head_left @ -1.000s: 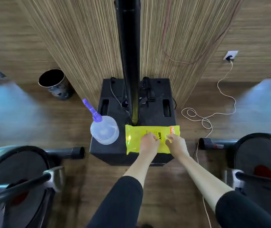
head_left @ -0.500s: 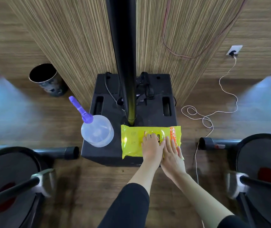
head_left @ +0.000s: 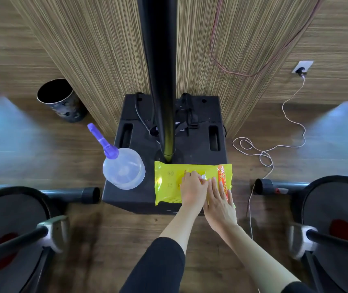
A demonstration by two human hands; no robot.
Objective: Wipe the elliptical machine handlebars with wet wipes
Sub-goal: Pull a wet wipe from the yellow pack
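Note:
A yellow wet wipes pack (head_left: 168,182) with an orange band lies on the front edge of a black box (head_left: 198,144). My left hand (head_left: 192,188) rests on the pack's middle with curled fingers, pinching a small white bit at the opening. My right hand (head_left: 219,201) lies flat beside it, its straight fingers pressing the pack's orange end. Elliptical machines stand on both sides: a dark handlebar (head_left: 10,248) at the lower left and another handlebar (head_left: 338,242) at the lower right.
A clear spray bottle (head_left: 124,168) with a purple nozzle stands on the box's left corner. A thick black pole (head_left: 160,70) rises from the box. A dark bin (head_left: 59,100) stands on the floor at the left. A white cable (head_left: 262,153) loops on the floor at the right.
My right hand has gone from the pack's top edge to lying flat on its right end. My left hand stays on the middle, where a white bit now shows at its fingertips.

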